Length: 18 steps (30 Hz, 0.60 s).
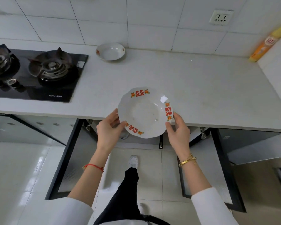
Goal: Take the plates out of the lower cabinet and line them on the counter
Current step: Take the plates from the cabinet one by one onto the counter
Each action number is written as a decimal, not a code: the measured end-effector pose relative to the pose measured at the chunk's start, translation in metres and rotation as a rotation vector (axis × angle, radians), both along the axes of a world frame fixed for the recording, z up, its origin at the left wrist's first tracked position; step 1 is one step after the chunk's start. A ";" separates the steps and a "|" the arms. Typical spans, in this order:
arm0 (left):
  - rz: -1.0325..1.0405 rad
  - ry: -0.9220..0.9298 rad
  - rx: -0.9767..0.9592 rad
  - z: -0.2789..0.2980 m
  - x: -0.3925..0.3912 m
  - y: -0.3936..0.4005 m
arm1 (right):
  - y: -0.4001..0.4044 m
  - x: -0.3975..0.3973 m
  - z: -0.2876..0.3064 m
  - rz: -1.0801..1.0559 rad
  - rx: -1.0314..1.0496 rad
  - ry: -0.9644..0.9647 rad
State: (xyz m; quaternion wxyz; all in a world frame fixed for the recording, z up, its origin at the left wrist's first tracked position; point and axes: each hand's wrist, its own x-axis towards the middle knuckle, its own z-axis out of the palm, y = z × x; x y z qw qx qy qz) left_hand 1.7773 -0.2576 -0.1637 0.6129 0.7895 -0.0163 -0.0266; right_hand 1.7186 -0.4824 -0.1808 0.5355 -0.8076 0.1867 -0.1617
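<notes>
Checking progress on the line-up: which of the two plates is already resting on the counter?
The smaller-looking plate near the wall, right of the stove; the other plate is held in both hands.

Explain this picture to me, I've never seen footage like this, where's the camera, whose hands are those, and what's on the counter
There is no machine here. The camera sits on a person's head and looks forward and down, so you see their own arms reaching out from the bottom of the picture, and the wide lens bends the edges.

The left hand and the right hand each grip one side of a white plate with red and orange patterns on its rim. It is held over the front edge of the pale counter.

On the counter, a second white plate with similar rim marks rests near the tiled wall. To the left is a black gas hob, and an orange and yellow bottle stands in the far right corner. Below the counter, the cabinet doors hang open.
</notes>
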 end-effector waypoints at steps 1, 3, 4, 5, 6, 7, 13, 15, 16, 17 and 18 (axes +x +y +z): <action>-0.001 0.004 -0.001 0.000 0.015 -0.005 | -0.004 0.013 -0.001 -0.002 0.008 0.000; -0.005 -0.005 0.000 0.000 0.046 -0.013 | -0.011 0.042 -0.003 -0.011 0.017 -0.009; -0.009 -0.007 0.005 0.001 0.062 -0.016 | -0.014 0.057 -0.003 -0.018 0.010 -0.011; -0.016 -0.005 0.014 0.003 0.078 -0.020 | -0.018 0.073 -0.004 -0.028 0.001 -0.008; -0.025 -0.003 0.025 0.003 0.095 -0.024 | -0.021 0.087 -0.003 -0.039 -0.005 0.000; -0.034 -0.002 0.038 0.004 0.111 -0.028 | -0.025 0.102 -0.003 -0.053 -0.010 0.010; -0.076 -0.025 0.084 0.008 0.194 -0.049 | -0.043 0.176 0.003 -0.090 -0.012 -0.006; -0.083 -0.022 0.097 0.008 0.216 -0.057 | -0.050 0.197 0.004 -0.099 -0.011 -0.021; -0.082 -0.016 0.102 0.008 0.227 -0.061 | -0.054 0.208 0.005 -0.099 -0.008 -0.022; -0.082 -0.011 0.102 0.008 0.237 -0.066 | -0.058 0.218 0.005 -0.102 -0.002 -0.021; -0.082 -0.008 0.101 0.007 0.246 -0.070 | -0.062 0.228 0.005 -0.108 0.007 -0.018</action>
